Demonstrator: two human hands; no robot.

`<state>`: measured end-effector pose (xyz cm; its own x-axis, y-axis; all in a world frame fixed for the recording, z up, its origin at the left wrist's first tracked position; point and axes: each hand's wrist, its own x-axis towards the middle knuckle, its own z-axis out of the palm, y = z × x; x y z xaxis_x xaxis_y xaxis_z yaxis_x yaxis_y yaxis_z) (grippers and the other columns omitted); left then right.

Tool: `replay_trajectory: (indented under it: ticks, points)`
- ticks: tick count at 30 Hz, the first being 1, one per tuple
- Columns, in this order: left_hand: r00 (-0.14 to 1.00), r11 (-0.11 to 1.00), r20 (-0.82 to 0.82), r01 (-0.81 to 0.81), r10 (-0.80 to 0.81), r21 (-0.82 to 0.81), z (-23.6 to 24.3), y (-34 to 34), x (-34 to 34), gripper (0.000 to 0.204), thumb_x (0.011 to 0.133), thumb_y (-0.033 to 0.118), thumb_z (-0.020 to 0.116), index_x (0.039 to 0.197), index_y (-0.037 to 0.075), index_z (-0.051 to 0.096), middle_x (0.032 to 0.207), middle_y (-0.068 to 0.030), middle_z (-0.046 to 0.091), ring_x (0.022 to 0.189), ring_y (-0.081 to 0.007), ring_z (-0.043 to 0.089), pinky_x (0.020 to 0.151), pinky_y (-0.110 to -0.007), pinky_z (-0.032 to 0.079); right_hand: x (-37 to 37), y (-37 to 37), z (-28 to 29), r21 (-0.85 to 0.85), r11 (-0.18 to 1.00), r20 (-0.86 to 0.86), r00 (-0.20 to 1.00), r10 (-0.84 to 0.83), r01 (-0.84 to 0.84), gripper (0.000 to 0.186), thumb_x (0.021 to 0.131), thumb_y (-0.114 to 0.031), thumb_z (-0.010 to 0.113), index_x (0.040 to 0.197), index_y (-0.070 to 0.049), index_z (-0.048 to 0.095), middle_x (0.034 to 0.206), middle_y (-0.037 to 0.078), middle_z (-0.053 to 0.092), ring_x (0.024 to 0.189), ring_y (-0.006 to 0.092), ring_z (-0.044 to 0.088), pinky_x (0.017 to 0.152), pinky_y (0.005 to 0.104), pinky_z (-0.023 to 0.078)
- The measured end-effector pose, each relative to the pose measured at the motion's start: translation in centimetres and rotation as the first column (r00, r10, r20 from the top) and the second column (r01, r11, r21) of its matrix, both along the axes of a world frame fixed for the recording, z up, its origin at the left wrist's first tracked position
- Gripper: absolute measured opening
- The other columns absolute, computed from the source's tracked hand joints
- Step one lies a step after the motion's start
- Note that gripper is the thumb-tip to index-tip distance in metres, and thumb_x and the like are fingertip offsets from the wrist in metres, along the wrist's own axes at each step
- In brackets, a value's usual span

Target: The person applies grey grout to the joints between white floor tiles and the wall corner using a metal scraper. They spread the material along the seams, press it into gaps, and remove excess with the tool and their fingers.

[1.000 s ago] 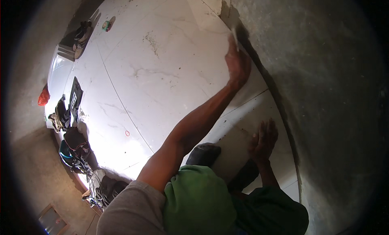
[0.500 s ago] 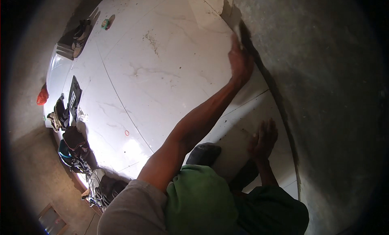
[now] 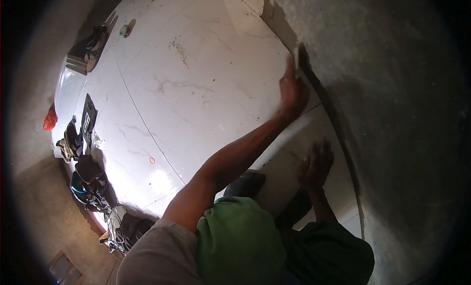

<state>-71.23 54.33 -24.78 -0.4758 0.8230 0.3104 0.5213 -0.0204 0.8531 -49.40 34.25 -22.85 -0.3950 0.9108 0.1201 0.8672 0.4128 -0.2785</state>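
Note:
My left hand [image 3: 294,93] is closed on a thin, pale, flat object [image 3: 297,59], blurred, beside the dark gap [image 3: 316,80] along the foot of the grey wall [image 3: 392,113]. My right hand [image 3: 316,164] rests lower down on the white tiled floor [image 3: 211,64], fingers stretched out, near that same edge. Green cloth [image 3: 238,236] of my clothing and a dark foot [image 3: 245,184] show beneath my arms.
Bags [image 3: 91,177], tangled cables [image 3: 117,228] and a dark flat item [image 3: 88,118] lie along the left. Shoes [image 3: 95,49] sit at upper left, with a small green item [image 3: 125,30]. A red bag [image 3: 50,118] lies at the far left, and a red ring [image 3: 152,161] on the tiles.
My left hand and the thin object have moved toward me along the wall's foot and slightly right. My right hand has shifted a little up and left, still resting near the wall.

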Motion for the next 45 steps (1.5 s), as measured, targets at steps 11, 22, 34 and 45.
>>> replay_trajectory:
  ticks: [11,22,34,45]
  points:
    - [0.987,0.996,0.144,-0.078,0.071,0.043,3.7,2.9,-0.6,0.081,0.087,-0.010,0.054,0.164,-0.001,0.031,0.094,-0.0356,0.070,0.087,-0.0515,0.071,0.076,-0.058,0.055,-0.6,-0.3,0.3,-0.007,1.000,-0.028,1.000,0.010,-0.010,0.061,0.106,-0.026,0.052,0.163,-0.005,0.044,0.170,0.028,0.036,0.160,0.0466,0.034,0.127,0.0667,0.025]
    - [0.978,0.996,0.206,0.050,-0.034,-0.071,3.4,5.5,-6.9,0.081,0.083,-0.007,0.056,0.162,-0.005,0.036,0.086,-0.0359,0.069,0.079,-0.0518,0.071,0.074,-0.058,0.054,-0.4,-0.5,0.0,-0.020,1.000,-0.052,0.999,0.013,-0.014,0.062,0.106,-0.025,0.053,0.164,-0.006,0.042,0.171,0.027,0.036,0.160,0.0469,0.033,0.126,0.0679,0.026]
    - [0.844,0.949,-0.437,0.298,-0.311,-0.101,9.1,-1.8,-12.0,0.074,0.089,-0.003,0.052,0.162,0.005,0.046,0.119,-0.0293,0.071,0.095,-0.0484,0.072,0.087,-0.057,0.057,7.9,-5.8,-0.4,-0.022,0.990,-0.193,0.971,-0.141,0.139,0.059,0.111,-0.028,0.054,0.162,-0.002,0.044,0.170,0.027,0.038,0.157,0.0484,0.036,0.127,0.0599,0.031]
    - [0.917,0.936,-0.385,-0.042,-0.103,-0.350,6.5,4.4,-14.4,0.043,0.089,0.010,0.057,0.130,0.001,0.066,0.101,-0.0302,0.075,0.102,-0.0515,0.072,0.095,-0.059,0.056,23.6,-16.7,-2.4,0.017,0.827,0.091,0.823,-0.560,0.561,0.056,0.112,-0.021,0.047,0.162,0.004,0.043,0.169,0.025,0.041,0.158,0.0456,0.036,0.130,0.0536,0.030]
